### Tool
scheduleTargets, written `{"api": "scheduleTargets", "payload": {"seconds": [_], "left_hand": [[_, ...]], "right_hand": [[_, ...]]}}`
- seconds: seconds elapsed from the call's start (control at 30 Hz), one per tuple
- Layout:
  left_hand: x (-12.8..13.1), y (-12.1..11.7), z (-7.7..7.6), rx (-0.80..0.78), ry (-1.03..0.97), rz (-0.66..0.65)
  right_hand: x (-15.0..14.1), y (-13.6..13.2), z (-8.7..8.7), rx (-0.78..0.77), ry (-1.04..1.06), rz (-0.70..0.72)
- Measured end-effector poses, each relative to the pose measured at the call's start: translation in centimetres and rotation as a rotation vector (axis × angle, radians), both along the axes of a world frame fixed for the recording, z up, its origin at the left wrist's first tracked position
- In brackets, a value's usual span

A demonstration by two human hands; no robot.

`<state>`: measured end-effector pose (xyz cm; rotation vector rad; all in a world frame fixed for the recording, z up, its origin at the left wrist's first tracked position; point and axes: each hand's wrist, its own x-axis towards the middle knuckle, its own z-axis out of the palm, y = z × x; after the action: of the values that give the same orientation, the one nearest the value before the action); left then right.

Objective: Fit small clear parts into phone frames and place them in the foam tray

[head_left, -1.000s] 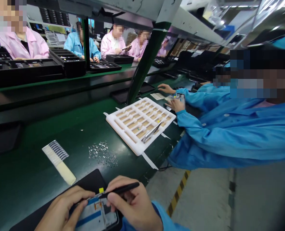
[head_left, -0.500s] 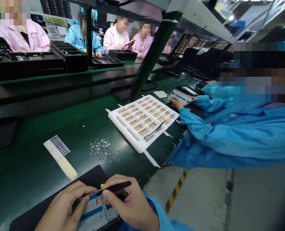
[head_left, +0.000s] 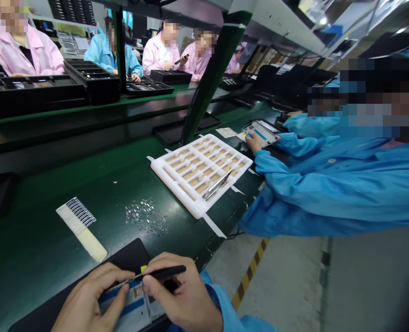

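Flat phone frame (head_left: 140, 319) sits under and between both hands' fingers, over black pad (head_left: 133, 253) on green surface (head_left: 17, 253); probably light, stiff, thin-walled, a bit slick, so best held by the outer rim, off the orange patch (head_left: 138, 291). Left hand (head_left: 86, 297): thumb and index pinching frame's upper edge; right hand (head_left: 186, 293): thumb and index pinching slim, matte black tool (head_left: 171, 272), its tip at that edge near the yellow tab (head_left: 143, 268). Frame face smooth grey with straight blue strips; tiny shiny slivers (head_left: 145, 216) scattered beyond fingers.
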<state>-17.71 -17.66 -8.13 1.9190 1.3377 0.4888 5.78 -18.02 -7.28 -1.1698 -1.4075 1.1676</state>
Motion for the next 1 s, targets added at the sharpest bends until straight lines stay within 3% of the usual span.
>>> {"api": "scheduleTargets", "payload": {"seconds": [0.17,0.3,0.7,0.83,1.0], "left_hand": [[0.4,0.0,-0.5,0.106,0.017,0.032],[0.7,-0.1,-0.5,0.082,0.069,0.063],[1.1,0.0,0.6,0.203,0.108,0.027],[0.9,0.2,1.1,0.339,0.111,-0.030],[-0.8,-0.3,0.1,0.543,0.265,-0.111]], "right_hand": [[0.0,0.1,0.6,0.089,-0.050,-0.015],[0.0,-0.2,0.3,0.180,-0.046,-0.030],[0.4,-0.7,-0.7,0.332,-0.092,0.078],[0.5,-0.9,-1.2,0.424,-0.179,0.115],[0.0,-1.0,-1.2,0.359,-0.118,0.054]]}}
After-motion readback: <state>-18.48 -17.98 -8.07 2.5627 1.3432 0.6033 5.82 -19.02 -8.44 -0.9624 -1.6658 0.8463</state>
